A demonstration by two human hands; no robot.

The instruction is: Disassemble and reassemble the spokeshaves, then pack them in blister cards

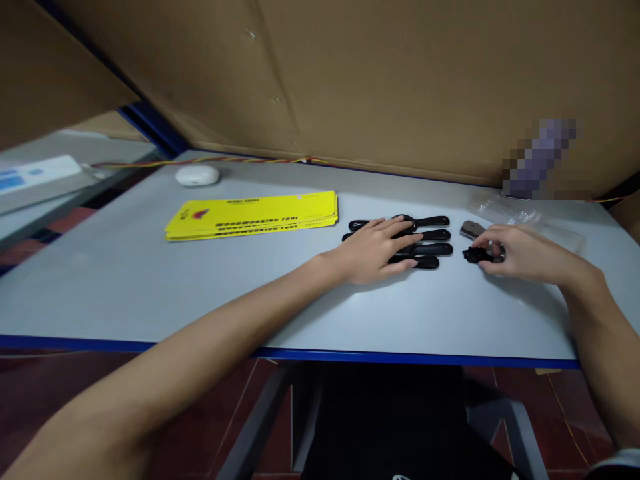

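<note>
My left hand point(377, 250) lies flat, fingers spread, over a row of several black plastic handles point(434, 235) on the grey table point(200, 293). My right hand point(520, 252) rests just to the right, its fingertips pinching a small black part point(474, 255). A small grey metal piece point(471, 230) lies right behind that part.
A stack of yellow cards point(253, 215) printed "woodworking tool" lies left of centre. A white oval object point(197, 175) sits at the back left beside a twisted cable point(210, 160). Clear plastic bags point(525, 215) lie at the back right. Cardboard walls point(375, 80) close the rear.
</note>
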